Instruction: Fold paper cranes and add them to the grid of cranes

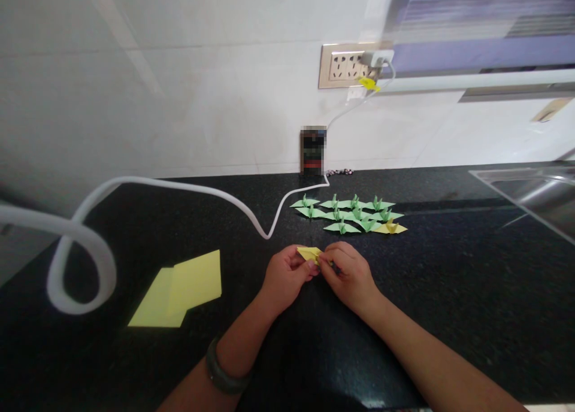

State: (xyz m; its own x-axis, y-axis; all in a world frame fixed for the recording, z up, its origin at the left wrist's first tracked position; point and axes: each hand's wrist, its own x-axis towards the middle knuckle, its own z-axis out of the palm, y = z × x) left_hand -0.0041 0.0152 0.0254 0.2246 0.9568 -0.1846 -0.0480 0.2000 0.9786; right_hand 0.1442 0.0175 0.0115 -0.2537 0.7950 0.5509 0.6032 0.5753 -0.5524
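Between my two hands is a small folded piece of yellow paper (308, 253), held just above the black counter. My left hand (287, 277) grips it from the left, thumb on the near side. My right hand (349, 274) pinches its right end, with the fingertips partly hidden. Beyond my hands stand several green origami cranes (342, 227) in rows, with one yellow origami crane (392, 227) at the right end of the nearest row. To the left lie flat sheets of yellow paper (197, 280), overlapping one another.
A white cable (215, 190) loops over the left side of the counter (449, 316). Against the tiled wall leans a blurred dark device (313, 150), a beaded string (340, 172) beside it. A wall socket (344, 66) holds a plugged charger. A metal sink (539, 187) is at right.
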